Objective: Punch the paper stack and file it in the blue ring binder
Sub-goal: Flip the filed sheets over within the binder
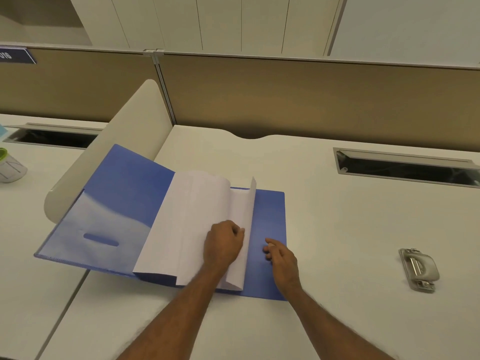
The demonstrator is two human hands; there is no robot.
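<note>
The paper stack [197,216] is lying in the open blue binder [124,193], long axis running away from the person, directly under the left hand [223,242], which is pinching the sheets' upturned right edge. The right hand [281,255], fingers loose and holding nothing, is touching the bare cover just right of that edge. The left looks nearer for seating the sheets.

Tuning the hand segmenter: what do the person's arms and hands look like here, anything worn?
Both grips are bare hands: the left grip and right grip show no gloves, and no rings are visible. The left forearm and right forearm are uncovered down to the frame's bottom edge. No sleeve, watch, wristband, marker or cable is in view.
</note>
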